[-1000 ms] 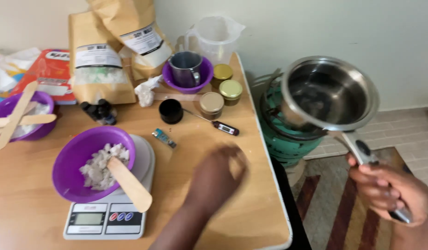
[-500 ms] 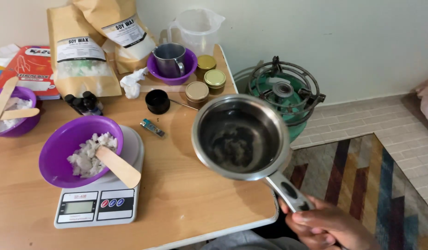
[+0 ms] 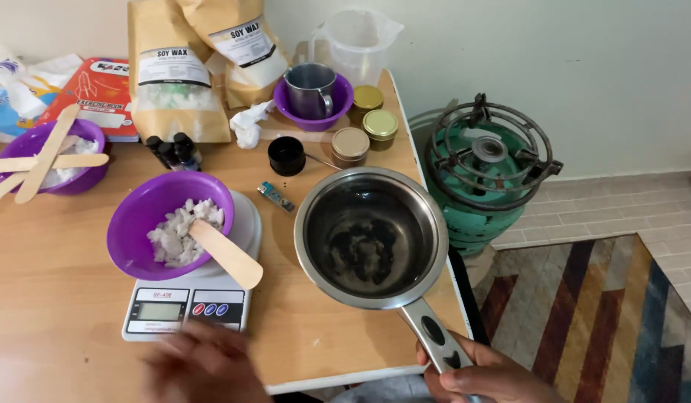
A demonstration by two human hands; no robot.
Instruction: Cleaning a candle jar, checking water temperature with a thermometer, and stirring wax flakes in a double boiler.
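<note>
Wooden table (image 3: 345,328) beside a green gas burner (image 3: 489,179), head view.
Your right hand (image 3: 483,377) is clenched around the handle of a steel saucepan (image 3: 371,237), which sits at the table's right edge, just right of a white kitchen scale (image 3: 192,298). On the scale rests a purple bowl (image 3: 140,220) of white wax flakes with a wooden spatula (image 3: 226,254). Your left hand (image 3: 203,366) is blurred near the scale's front edge; you cannot tell its grip.

Pale wall (image 3: 584,75), striped rug (image 3: 584,328)
</note>
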